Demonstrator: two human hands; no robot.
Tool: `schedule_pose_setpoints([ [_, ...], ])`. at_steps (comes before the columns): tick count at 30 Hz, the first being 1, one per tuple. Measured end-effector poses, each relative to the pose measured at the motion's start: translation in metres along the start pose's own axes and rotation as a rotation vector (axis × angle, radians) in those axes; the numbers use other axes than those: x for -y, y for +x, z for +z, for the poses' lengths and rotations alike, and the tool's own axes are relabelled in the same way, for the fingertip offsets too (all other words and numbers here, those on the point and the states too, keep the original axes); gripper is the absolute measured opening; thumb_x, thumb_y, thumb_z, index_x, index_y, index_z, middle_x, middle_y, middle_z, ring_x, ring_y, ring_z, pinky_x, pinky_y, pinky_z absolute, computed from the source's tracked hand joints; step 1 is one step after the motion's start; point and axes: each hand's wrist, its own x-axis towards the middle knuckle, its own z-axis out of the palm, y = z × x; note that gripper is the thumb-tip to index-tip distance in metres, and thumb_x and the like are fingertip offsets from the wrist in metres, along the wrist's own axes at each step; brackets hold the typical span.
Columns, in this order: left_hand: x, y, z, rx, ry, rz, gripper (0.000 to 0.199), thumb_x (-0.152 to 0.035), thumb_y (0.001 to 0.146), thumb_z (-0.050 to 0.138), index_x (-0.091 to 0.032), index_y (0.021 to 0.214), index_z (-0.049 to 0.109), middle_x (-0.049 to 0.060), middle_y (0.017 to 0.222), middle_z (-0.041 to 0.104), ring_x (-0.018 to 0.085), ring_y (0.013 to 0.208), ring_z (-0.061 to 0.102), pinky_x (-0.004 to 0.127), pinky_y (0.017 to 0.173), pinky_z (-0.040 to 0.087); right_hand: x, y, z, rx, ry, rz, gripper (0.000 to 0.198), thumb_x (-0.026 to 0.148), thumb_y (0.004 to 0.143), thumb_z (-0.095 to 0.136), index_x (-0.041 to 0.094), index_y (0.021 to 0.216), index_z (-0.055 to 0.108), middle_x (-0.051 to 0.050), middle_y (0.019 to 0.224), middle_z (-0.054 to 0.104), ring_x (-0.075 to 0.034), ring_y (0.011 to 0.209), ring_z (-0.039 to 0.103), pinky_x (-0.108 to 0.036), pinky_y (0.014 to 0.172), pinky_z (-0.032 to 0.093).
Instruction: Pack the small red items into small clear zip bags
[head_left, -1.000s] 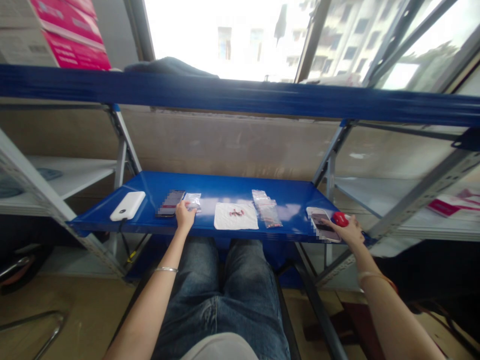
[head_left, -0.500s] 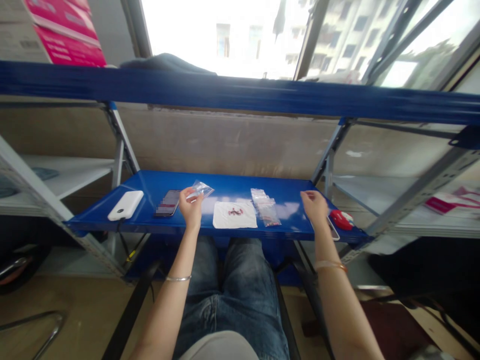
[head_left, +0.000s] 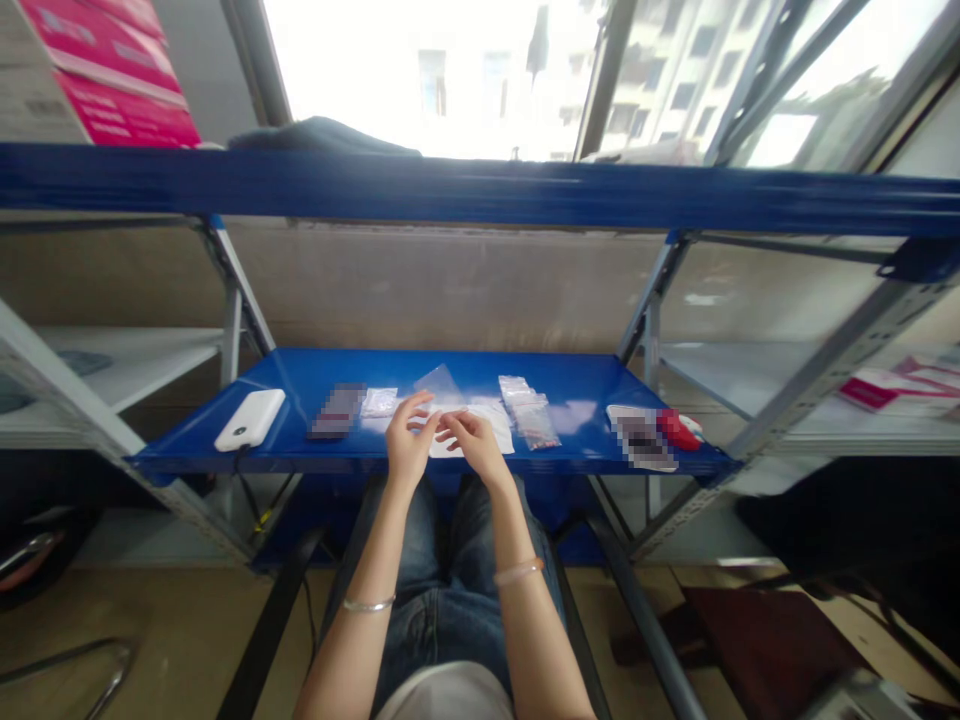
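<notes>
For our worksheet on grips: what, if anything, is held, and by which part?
A clear, flat plastic bag, apparently by its near edge, in the left hand; whether the right hand grips it cannot be told.

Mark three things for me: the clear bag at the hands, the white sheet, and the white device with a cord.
Clear bag (head_left: 439,379): head view, its upper part.
White sheet (head_left: 502,425): head view, its uncovered right side.
White device (head_left: 253,417): head view, its top face.

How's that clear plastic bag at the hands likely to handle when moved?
The clear plastic bag looks thin, so it will probably flex easily. No contents show in its visible part, so it's likely light. Its smooth-looking film may slip.
</notes>
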Motion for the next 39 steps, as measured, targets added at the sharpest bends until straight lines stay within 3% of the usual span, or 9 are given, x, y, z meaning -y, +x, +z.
schedule_pose_setpoints([
  [3, -0.001, -0.001, -0.006, -0.019, 0.171, 0.141, 0.013, -0.022, 0.075, 0.064, -0.021, 0.087, 0.07, 0.008, 0.12, 0.062, 0.023, 0.108, 0.057, 0.04, 0.092, 0.046, -0.001, -0.005, -0.01, 0.025, 0.036, 0.013, 0.034, 0.048, 0.075, 0.06, 0.017, 0.088, 0.066, -0.006, 0.087, 0.069, -0.015, 0.071, 0.065, -0.022, 0.052, 0.049],
  [5, -0.005, -0.002, -0.008, 0.044, 0.199, 0.183, 0.01, -0.022, 0.077, 0.063, -0.021, 0.082, 0.071, 0.008, 0.118, 0.064, 0.024, 0.111, 0.056, 0.042, 0.099, 0.041, -0.001, -0.008, -0.016, 0.01, 0.045, 0.023, 0.034, 0.047, 0.073, 0.063, 0.017, 0.087, 0.067, -0.006, 0.086, 0.069, -0.015, 0.07, 0.066, -0.022, 0.052, 0.049],
  [9, -0.013, -0.006, -0.011, 0.281, 0.089, 0.128, 0.015, -0.027, 0.079, 0.063, -0.02, 0.09, 0.071, 0.008, 0.103, 0.07, 0.021, 0.1, 0.063, 0.037, 0.092, 0.048, 0.001, -0.01, -0.02, -0.048, 0.041, -0.001, 0.032, 0.047, 0.07, 0.067, 0.016, 0.076, 0.068, -0.004, 0.065, 0.066, -0.016, 0.063, 0.064, -0.023, 0.05, 0.049],
  [18, -0.021, -0.008, -0.015, 0.395, -0.003, -0.036, 0.017, -0.032, 0.078, 0.063, -0.018, 0.082, 0.071, 0.005, 0.088, 0.074, 0.021, 0.087, 0.067, 0.031, 0.081, 0.05, 0.006, -0.011, -0.021, -0.103, -0.031, -0.08, 0.032, 0.048, 0.07, 0.068, 0.017, 0.063, 0.064, -0.001, 0.057, 0.059, -0.012, 0.055, 0.057, -0.022, 0.048, 0.045],
  [25, -0.024, -0.01, -0.015, 0.453, 0.025, -0.008, 0.017, -0.031, 0.084, 0.053, -0.018, 0.078, 0.061, 0.001, 0.077, 0.068, 0.017, 0.078, 0.064, 0.026, 0.074, 0.048, 0.012, -0.015, -0.023, 0.107, -0.061, -0.066, 0.036, 0.053, 0.082, 0.052, 0.019, 0.073, 0.057, 0.0, 0.062, 0.058, -0.012, 0.061, 0.059, -0.021, 0.05, 0.044],
  [30, -0.023, -0.013, -0.015, 0.584, -0.018, -0.029, 0.018, -0.034, 0.089, 0.044, -0.02, 0.08, 0.05, -0.002, 0.07, 0.06, 0.012, 0.067, 0.06, 0.024, 0.068, 0.047, 0.013, -0.017, -0.023, 0.214, -0.12, -0.025, 0.03, 0.046, 0.085, 0.045, 0.019, 0.073, 0.052, 0.002, 0.062, 0.055, -0.012, 0.06, 0.058, -0.021, 0.049, 0.042],
  [34, -0.021, -0.013, -0.014, 0.546, 0.101, 0.011, 0.021, -0.031, 0.091, 0.039, -0.02, 0.076, 0.048, -0.002, 0.068, 0.059, 0.012, 0.066, 0.058, 0.023, 0.066, 0.044, 0.01, -0.015, -0.021, 0.184, -0.214, -0.085, 0.028, 0.04, 0.086, 0.043, 0.019, 0.069, 0.05, 0.003, 0.059, 0.053, -0.01, 0.055, 0.052, -0.022, 0.053, 0.041],
  [39, -0.02, -0.015, -0.007, 0.394, 0.48, 0.08, 0.017, -0.027, 0.089, 0.041, -0.02, 0.076, 0.051, 0.001, 0.067, 0.061, 0.016, 0.063, 0.059, 0.024, 0.061, 0.039, 0.006, -0.014, -0.015, 0.044, -0.444, -0.189, 0.023, 0.032, 0.084, 0.043, 0.019, 0.066, 0.047, 0.002, 0.059, 0.052, -0.012, 0.057, 0.049, -0.024, 0.056, 0.038],
])
